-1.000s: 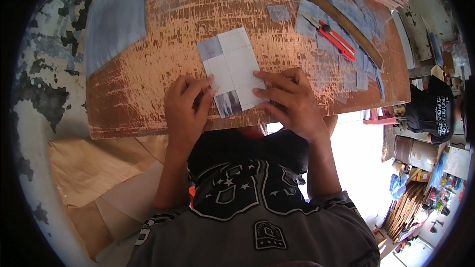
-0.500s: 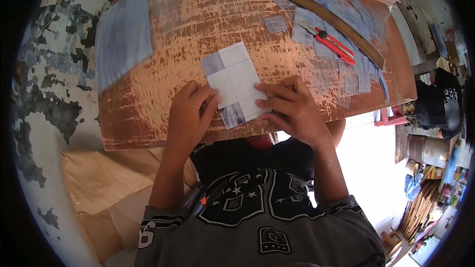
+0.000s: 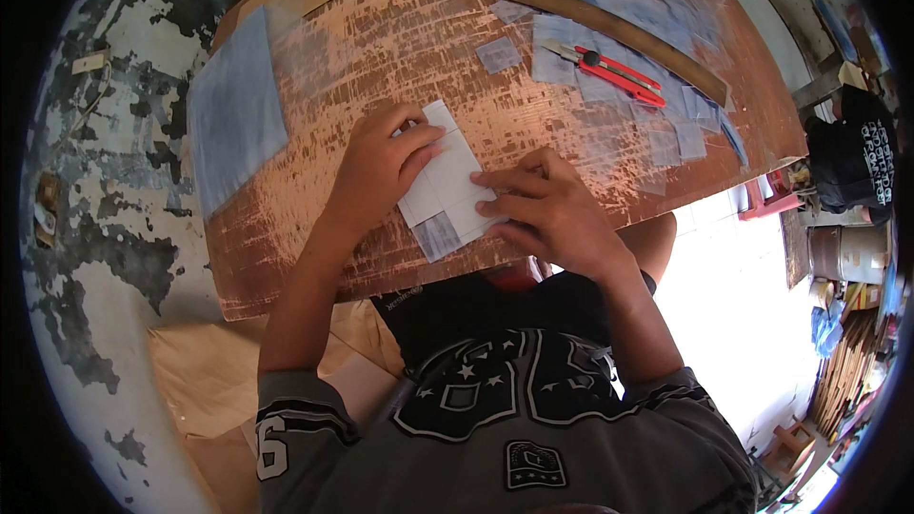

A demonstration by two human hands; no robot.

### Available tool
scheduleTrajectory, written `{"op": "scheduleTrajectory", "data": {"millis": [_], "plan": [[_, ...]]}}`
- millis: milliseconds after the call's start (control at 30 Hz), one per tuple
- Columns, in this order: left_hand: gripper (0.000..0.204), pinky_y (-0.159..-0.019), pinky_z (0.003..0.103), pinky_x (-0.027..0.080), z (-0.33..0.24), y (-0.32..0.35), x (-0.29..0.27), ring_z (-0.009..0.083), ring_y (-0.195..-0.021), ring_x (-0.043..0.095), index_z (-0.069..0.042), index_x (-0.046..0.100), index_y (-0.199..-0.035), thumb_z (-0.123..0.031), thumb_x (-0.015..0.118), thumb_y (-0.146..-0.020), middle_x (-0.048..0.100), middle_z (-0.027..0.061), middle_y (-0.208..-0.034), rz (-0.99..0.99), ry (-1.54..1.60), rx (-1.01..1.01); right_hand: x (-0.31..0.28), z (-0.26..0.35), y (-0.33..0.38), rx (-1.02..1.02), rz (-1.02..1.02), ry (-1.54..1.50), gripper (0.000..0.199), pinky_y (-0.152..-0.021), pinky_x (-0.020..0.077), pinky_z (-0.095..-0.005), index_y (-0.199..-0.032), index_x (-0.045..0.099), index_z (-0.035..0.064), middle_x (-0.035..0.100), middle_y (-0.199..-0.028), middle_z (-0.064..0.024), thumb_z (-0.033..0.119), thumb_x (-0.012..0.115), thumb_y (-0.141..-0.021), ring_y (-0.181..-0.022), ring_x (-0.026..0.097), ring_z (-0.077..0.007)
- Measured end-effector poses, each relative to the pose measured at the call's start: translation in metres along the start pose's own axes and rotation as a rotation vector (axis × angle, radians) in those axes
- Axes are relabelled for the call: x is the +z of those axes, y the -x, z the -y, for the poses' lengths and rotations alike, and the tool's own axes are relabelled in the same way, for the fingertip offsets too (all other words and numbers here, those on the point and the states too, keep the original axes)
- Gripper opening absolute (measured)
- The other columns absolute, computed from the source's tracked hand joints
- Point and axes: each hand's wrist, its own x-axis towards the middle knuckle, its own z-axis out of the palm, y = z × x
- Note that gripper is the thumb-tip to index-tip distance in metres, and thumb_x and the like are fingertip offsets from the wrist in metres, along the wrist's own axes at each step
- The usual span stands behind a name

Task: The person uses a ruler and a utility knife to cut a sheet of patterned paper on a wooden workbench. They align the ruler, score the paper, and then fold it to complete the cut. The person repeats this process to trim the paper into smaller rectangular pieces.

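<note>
A white folded sheet of paper lies on the worn copper-brown board. My left hand lies flat on its upper left part, fingers spread over the top edge. My right hand presses on its right side, fingertips pointing left across the fold. A small greyish clear piece shows at the sheet's lower end. The paper's middle stays visible between both hands.
A red utility knife and a long dark strip lie at the far right among several clear plastic pieces. A large bluish clear sheet rests at the left. Brown cardboard lies on the floor; clutter stands at right.
My left hand has slid up onto the top of the white sheet. My right hand has moved left over it. The view has shifted closer to the board.
</note>
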Motion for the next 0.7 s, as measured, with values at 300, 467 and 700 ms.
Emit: {"op": "scheduleTrajectory", "data": {"millis": [300, 467, 700], "plan": [[0.027, -0.092, 0.044, 0.051, 0.003, -0.004, 0.006, 0.0315, -0.105, 0.064, -0.008, 0.077, -0.115, -0.016, 0.081, -0.090, 0.064, 0.0112, -0.114, 0.015, 0.003, -0.021, 0.003, -0.001, 0.002, 0.024, -0.014, -0.034, 0.029, -0.100, 0.0547, -0.0398, -0.108, 0.081, 0.0169, 0.071, -0.138, 0.0056, 0.019, 0.086, -0.080, -0.114, 0.059, -0.0269], [0.034, -0.094, 0.043, 0.051, 0.003, -0.010, 0.002, 0.0304, -0.106, 0.061, -0.013, 0.077, -0.125, -0.018, 0.079, -0.092, 0.059, 0.0108, -0.117, 0.114, 0.052, -0.025, 0.002, -0.002, 0.003, -0.006, -0.051, -0.011, 0.031, -0.095, 0.0551, -0.0384, -0.109, 0.081, 0.0156, 0.072, -0.138, 0.0051, 0.020, 0.087, -0.079, -0.109, 0.059, -0.0269], [0.031, -0.092, 0.039, 0.053, 0.014, -0.025, -0.004, 0.0252, -0.106, 0.061, -0.014, 0.077, -0.125, -0.014, 0.076, -0.094, 0.057, 0.0081, -0.113, 0.276, 0.226, -0.114, 0.003, -0.002, 0.004, 0.021, -0.015, -0.012, 0.024, -0.102, 0.0547, -0.0393, -0.105, 0.081, 0.0183, 0.071, -0.137, 0.0070, 0.022, 0.085, -0.082, -0.119, 0.058, -0.0261]]}}
